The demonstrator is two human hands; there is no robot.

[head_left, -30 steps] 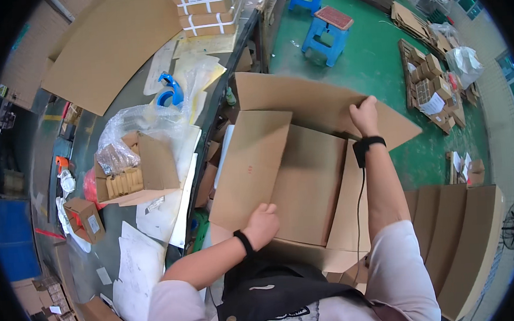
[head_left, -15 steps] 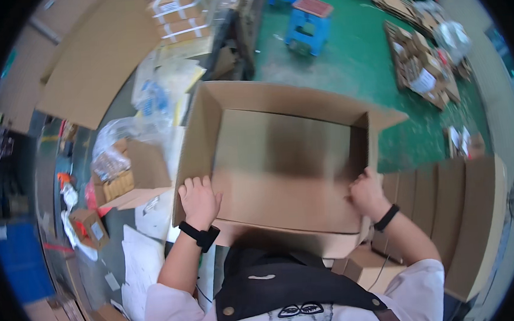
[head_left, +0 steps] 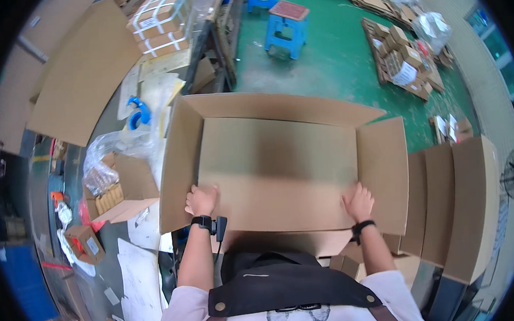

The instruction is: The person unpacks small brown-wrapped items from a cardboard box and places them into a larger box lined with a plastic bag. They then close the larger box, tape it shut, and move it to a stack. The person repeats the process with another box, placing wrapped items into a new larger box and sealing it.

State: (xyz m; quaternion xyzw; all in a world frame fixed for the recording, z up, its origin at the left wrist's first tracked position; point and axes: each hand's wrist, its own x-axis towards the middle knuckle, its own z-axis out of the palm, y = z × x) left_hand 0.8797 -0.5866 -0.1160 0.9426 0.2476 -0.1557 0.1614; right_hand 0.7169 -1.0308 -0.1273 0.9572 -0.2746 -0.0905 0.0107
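A large open cardboard box (head_left: 282,194) lies in front of me, its inside facing up and its floor bare. My left hand (head_left: 202,200) is at the box's near left corner, beside the inner left wall, fingers bent and thumb apart. Near the right wall, my right hand (head_left: 359,201) reaches over the box floor with its thumb spread from the fingers. Neither hand holds a loose object. Both forearms cross the near side of the box, and a black band circles each wrist. The right flap (head_left: 383,176) stands outward.
Left of the box, a worktable carries a small open carton (head_left: 132,186), a blue tape dispenser (head_left: 139,113) and white sheets (head_left: 139,279). Large cardboard pieces (head_left: 471,206) stand at the right. Beyond are a blue stool (head_left: 286,32) and a pallet of cartons (head_left: 401,57).
My left hand has come off the left wall's edge to the inside corner. My right hand has moved down and opened from a fist. The right flap now leans outward.
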